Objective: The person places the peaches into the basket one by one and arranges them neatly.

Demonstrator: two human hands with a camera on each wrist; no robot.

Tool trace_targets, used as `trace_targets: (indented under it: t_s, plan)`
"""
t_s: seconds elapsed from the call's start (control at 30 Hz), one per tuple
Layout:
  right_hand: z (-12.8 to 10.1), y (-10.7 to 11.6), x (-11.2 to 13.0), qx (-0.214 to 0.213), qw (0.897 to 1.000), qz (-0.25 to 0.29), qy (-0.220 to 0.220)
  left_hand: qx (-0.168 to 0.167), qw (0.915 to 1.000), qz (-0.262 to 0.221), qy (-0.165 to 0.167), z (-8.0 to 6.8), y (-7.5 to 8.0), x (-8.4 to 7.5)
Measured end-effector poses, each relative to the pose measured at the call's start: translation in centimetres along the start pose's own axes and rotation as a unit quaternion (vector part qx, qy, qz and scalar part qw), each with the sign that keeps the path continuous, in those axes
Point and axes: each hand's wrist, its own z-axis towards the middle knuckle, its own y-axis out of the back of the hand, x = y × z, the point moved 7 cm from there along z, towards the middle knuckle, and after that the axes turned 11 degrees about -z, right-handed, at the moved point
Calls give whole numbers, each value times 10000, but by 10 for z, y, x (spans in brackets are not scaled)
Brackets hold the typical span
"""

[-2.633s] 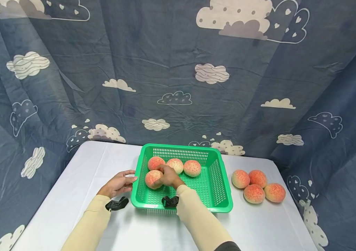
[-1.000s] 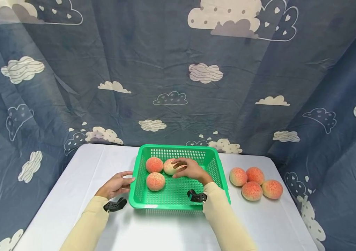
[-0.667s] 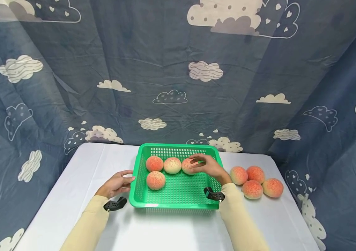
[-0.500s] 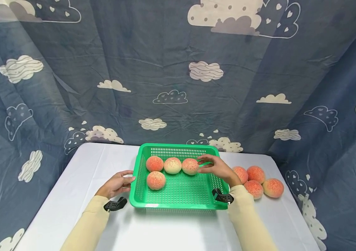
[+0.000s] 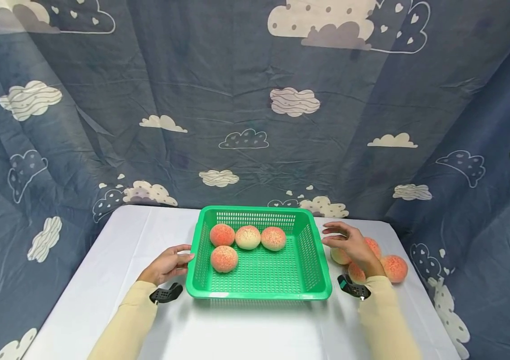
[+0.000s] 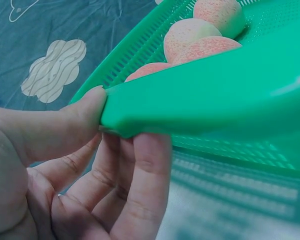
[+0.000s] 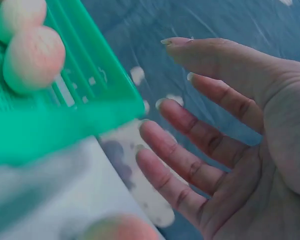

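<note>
A green plastic basket stands on the white table, with several peaches inside: a row of three along the back, one a pale peach, and a redder peach in front of the row's left end. At the basket's left side my left hand holds the rim; in the left wrist view the thumb presses the edge and the fingers curl beneath it. My right hand, fingers spread and holding nothing, hovers over the loose peaches right of the basket, partly hiding them.
The white table runs back to a dark blue curtain with cloud prints, which also hangs at both sides. Black straps are on both wrists. The right wrist view has a blurred peach at its bottom edge.
My right hand let go of the front-left peach, passed rightward over the back row, and left the basket for the loose peaches. My left hand stays at the rim.
</note>
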Motion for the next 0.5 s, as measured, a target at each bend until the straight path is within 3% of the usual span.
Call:
trace_targets:
  t_s: [0.23,0.5]
  plan:
    - [-19,29,-32,-393,9968,-293,-638,61,10000,-7,-26,0,-1,1]
    - [-35,43,-72,-549,9906,-340,-1206,138,9998,-66,-104,1,-1,0]
